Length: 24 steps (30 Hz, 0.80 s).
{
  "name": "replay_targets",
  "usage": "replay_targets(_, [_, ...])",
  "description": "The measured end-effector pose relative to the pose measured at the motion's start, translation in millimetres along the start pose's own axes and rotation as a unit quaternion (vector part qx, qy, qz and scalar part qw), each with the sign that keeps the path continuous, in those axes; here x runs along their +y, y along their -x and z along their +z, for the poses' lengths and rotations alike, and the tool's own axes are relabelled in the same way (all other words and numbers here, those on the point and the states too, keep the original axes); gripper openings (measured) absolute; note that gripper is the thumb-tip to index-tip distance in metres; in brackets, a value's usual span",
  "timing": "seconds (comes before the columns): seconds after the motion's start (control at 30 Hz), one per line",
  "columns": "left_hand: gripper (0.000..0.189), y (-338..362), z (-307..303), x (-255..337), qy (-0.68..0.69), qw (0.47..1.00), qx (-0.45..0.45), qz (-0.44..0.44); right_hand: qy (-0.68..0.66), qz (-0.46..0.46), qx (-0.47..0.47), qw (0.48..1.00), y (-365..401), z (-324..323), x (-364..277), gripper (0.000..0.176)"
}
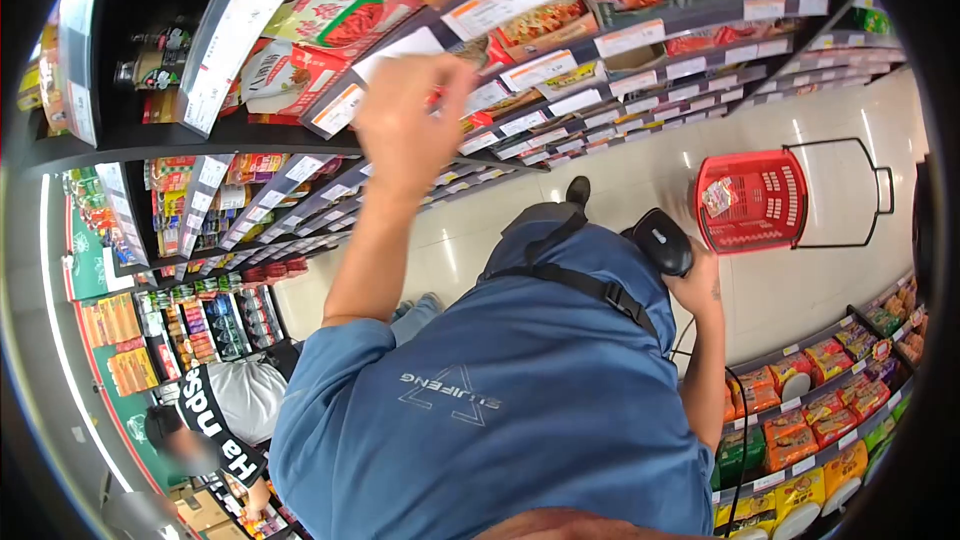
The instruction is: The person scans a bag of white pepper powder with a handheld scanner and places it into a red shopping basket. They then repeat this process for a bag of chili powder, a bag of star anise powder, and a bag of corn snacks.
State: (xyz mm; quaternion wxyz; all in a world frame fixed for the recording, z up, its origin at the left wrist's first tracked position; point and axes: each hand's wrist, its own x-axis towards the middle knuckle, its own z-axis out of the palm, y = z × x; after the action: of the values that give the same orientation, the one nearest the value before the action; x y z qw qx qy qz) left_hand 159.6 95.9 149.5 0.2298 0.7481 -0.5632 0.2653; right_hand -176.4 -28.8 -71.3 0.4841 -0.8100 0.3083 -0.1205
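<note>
My left hand (412, 125) is raised in front of the shelf of packaged food, its fingers curled closed. A bit of red shows between the fingers, but I cannot make out whether it is held or lies behind. Close by the hand are a red and white package (285, 70) and a package with a green-rimmed bowl picture (345, 15). Down at my right side, my right hand (692, 282) grips the edge of a black case (661, 242) with a small light logo. Some of its fingers are hidden behind the case.
A red shopping basket (752, 202) with a black handle (885, 190) stands on the pale floor, one package inside. Shelves of colourful packets (790, 437) line the lower right. Another person (215, 405) is by the shelves at lower left. A black cable (742, 440) hangs by my right arm.
</note>
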Motion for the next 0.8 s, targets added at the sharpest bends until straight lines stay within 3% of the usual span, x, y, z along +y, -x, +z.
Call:
replay_targets(0.03, [0.009, 11, 14, 21, 0.066, 0.997, -0.025, 0.007, -0.06, 0.077, 0.003, 0.995, 12, 1, 14, 0.038])
replay_targets(0.07, [0.009, 24, 29, 39, 0.118, 0.988, -0.099, 0.016, -0.065, 0.094, -0.002, 0.993, 20, 1, 31, 0.035])
replay_targets(0.2, [0.021, 67, 97, 101, 0.264, 0.902, -0.319, 0.119, 0.026, 0.191, -0.005, 0.981, 42, 0, 80, 0.034])
replay_targets(0.4, [0.023, 99, 200, 133, 0.281, 0.771, -0.541, 0.182, -0.093, 0.319, 0.064, 0.941, 87, 3, 122, 0.035])
replay_targets(0.63, [0.026, 111, 343, 193, 0.293, 0.641, -0.653, 0.278, -0.16, 0.434, 0.145, 0.874, 121, 7, 140, 0.031])
replay_targets(0.8, [0.024, 137, 461, 239, 0.284, 0.564, -0.735, 0.245, -0.222, 0.534, 0.185, 0.794, 124, -6, 148, 0.032])
